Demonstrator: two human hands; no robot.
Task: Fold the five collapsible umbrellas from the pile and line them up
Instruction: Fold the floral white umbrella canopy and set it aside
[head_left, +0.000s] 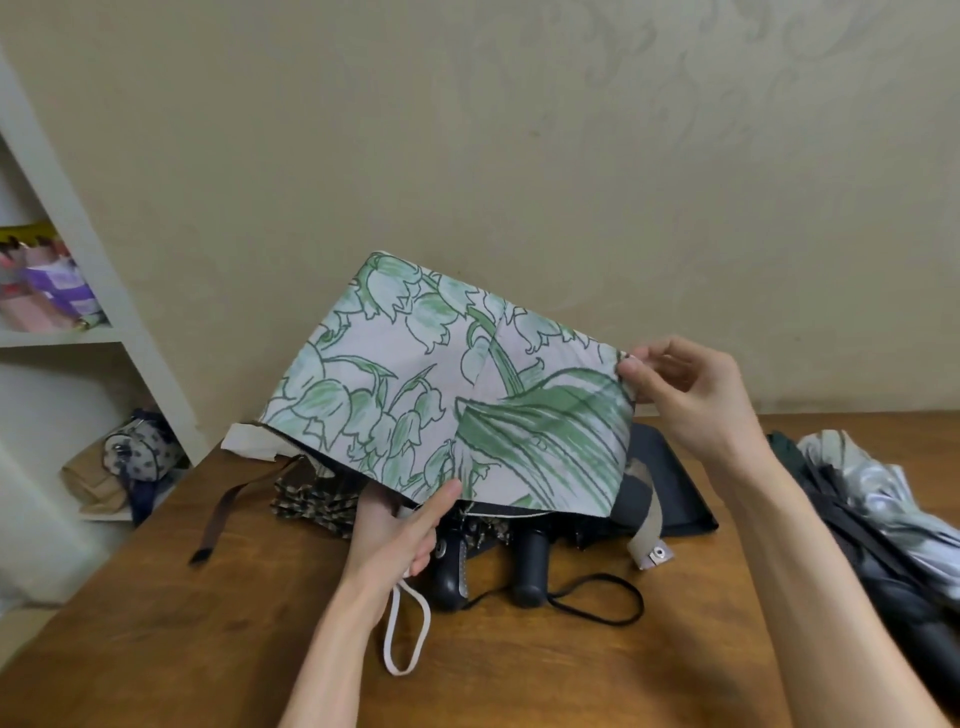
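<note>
A collapsed umbrella with a white and green flower print (415, 384) is held up over the wooden table (208, 623). My left hand (395, 535) grips its handle end from below; a white wrist loop (400, 634) hangs under that hand. My right hand (680, 389) pinches the right edge of the printed canopy and holds it spread. Under it lies a pile: a brown patterned umbrella (317, 506) and dark umbrellas with two black handles (530, 571). Another dark and silver umbrella (883, 525) lies at the table's right edge.
A beige closing strap with a snap (649, 545) and a black cord loop (597, 597) lie near the handles. A brown strap (223, 512) trails left. A white shelf (78, 332) with bags stands at the left. The wall is close behind the table.
</note>
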